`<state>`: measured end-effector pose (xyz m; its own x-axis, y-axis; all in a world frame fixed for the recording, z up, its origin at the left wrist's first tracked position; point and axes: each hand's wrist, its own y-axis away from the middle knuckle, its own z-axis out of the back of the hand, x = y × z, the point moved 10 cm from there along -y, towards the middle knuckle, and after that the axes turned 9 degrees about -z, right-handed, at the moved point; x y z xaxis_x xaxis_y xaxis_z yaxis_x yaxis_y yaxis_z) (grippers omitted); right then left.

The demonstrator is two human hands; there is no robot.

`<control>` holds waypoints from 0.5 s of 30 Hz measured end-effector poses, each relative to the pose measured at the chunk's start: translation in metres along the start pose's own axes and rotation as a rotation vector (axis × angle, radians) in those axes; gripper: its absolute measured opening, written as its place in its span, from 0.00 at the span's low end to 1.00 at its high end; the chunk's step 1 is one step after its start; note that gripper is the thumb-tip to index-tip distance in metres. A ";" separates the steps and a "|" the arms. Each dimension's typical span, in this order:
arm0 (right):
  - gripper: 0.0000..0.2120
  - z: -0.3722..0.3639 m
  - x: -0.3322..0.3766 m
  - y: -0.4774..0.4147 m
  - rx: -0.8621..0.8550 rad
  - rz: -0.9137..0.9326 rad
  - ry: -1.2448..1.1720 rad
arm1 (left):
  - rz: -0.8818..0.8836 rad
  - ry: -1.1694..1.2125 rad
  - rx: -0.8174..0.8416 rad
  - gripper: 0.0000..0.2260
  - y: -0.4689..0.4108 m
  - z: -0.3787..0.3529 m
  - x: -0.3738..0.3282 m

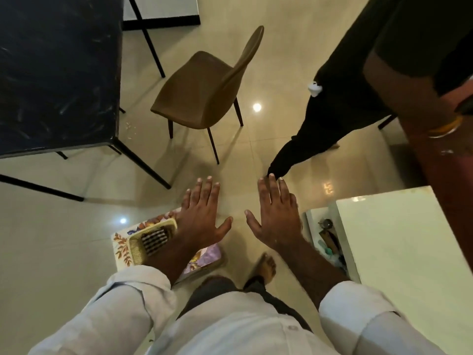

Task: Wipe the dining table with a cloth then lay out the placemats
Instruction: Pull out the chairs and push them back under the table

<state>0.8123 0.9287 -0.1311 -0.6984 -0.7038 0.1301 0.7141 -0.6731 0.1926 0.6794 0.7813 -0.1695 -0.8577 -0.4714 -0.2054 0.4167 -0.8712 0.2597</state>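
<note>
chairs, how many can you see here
1: a brown chair stands on the floor beside the dark table, pulled away from it. A dark leg behind the other person may belong to a second, mostly hidden chair.

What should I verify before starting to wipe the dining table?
1. Left hand free: ok, open, holding nothing.
2. Right hand free: ok, open.
3. Cloth located: not ok, none in view.
4. Placemats located: ok, floral, under woven tray, lower left.
5. Way to dining table: cannot tell; brown chair stands off its corner.
6. Second person clear: not ok, standing close on the right.
</note>
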 end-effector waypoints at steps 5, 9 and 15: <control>0.46 0.011 -0.050 -0.041 0.008 0.029 0.017 | 0.053 0.009 -0.003 0.48 -0.045 0.012 -0.029; 0.46 0.020 -0.074 -0.081 0.026 0.030 0.017 | 0.076 0.019 -0.018 0.49 -0.087 0.028 -0.035; 0.46 0.032 -0.083 -0.170 0.017 0.073 0.046 | 0.146 0.027 -0.043 0.51 -0.165 0.047 -0.011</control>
<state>0.7475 1.1086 -0.1437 -0.6412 -0.7608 0.0998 0.7619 -0.6159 0.2006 0.6061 0.9365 -0.1654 -0.7790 -0.5963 -0.1941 0.5490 -0.7981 0.2484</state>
